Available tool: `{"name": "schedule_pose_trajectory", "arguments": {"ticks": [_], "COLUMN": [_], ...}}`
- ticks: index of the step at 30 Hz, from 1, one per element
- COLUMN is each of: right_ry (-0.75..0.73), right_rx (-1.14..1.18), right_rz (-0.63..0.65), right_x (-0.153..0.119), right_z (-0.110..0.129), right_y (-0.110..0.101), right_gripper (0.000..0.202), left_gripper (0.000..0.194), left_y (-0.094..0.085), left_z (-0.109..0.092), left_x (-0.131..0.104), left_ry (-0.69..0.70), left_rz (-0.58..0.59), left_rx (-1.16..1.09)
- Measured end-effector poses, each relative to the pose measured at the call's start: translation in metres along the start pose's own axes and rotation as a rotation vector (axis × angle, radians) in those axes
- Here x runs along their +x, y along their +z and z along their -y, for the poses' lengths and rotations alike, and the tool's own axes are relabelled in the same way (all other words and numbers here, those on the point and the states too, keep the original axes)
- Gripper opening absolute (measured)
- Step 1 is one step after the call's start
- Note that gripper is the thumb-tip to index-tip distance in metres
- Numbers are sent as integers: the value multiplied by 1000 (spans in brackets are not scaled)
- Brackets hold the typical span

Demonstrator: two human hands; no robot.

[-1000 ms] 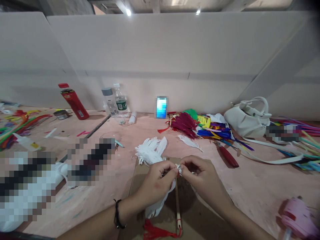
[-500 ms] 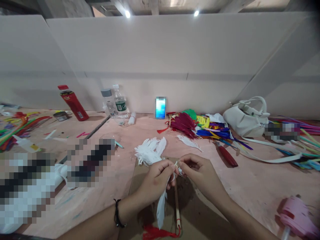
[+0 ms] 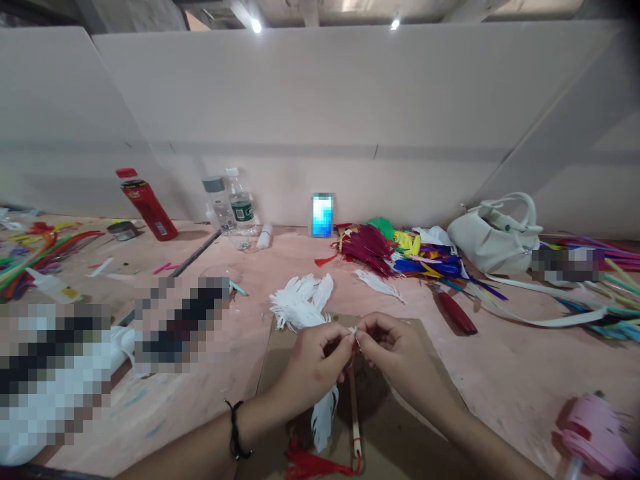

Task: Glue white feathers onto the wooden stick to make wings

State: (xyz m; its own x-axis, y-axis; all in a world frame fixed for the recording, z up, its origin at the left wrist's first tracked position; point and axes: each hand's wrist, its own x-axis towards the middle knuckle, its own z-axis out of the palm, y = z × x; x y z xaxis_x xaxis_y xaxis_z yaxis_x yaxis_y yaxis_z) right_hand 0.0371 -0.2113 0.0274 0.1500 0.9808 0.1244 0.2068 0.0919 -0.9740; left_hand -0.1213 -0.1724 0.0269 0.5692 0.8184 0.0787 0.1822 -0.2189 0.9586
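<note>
My left hand (image 3: 320, 357) is closed around a white feather (image 3: 325, 420), whose vane hangs down below the palm. My right hand (image 3: 395, 350) pinches the small white end at the top, and the fingertips of both hands meet there. Fingers hide most of that end. Beneath the hands, a thin wooden stick (image 3: 355, 413) lies on a brown cardboard sheet (image 3: 400, 427). From its near end comes a red cord with a red tassel (image 3: 310, 461). A pile of white feathers (image 3: 300, 300) sits just beyond the left hand, at the cardboard's far edge.
Coloured feathers (image 3: 367, 248) lie heaped at the back beside a white handbag (image 3: 493, 237). A red-handled tool (image 3: 456, 312) and a pink glue gun (image 3: 595, 427) are on the right. Bottles (image 3: 243, 207) and a lit phone (image 3: 323, 215) stand along the back board.
My fingertips have come closer together over the white end, covering more of it. The hanging feather has turned and its lower tip has risen slightly.
</note>
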Motion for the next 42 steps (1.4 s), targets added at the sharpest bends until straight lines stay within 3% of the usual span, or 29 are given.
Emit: {"name": "schedule_pose_trajectory", "arguments": {"ticks": [5, 10, 14, 17, 24, 30, 42], "right_ry": [7, 109, 227, 212, 158, 60, 65], "right_rx": [-92, 15, 256, 338, 327, 63, 108], "right_rz": [1, 39, 100, 102, 34, -67, 17], "right_x": [-2, -2, 1, 3, 5, 6, 0], "right_z": [-3, 7, 6, 1, -2, -1, 6], "right_y": [1, -1, -9, -15, -17, -13, -8], "right_gripper": [10, 11, 10, 8, 11, 15, 16], "left_gripper": [32, 30, 29, 30, 28, 23, 23], "left_y": [-1, -2, -3, -3, -1, -2, -3], "left_z": [1, 1, 5, 7, 3, -1, -2], "left_x": [-2, -5, -2, 1, 3, 3, -1], "left_ry": [143, 235, 161, 113, 68, 123, 151], "left_rz": [-55, -101, -145, -165, -177, -163, -141], "left_rx": [212, 363, 294, 202, 114, 86, 170]}}
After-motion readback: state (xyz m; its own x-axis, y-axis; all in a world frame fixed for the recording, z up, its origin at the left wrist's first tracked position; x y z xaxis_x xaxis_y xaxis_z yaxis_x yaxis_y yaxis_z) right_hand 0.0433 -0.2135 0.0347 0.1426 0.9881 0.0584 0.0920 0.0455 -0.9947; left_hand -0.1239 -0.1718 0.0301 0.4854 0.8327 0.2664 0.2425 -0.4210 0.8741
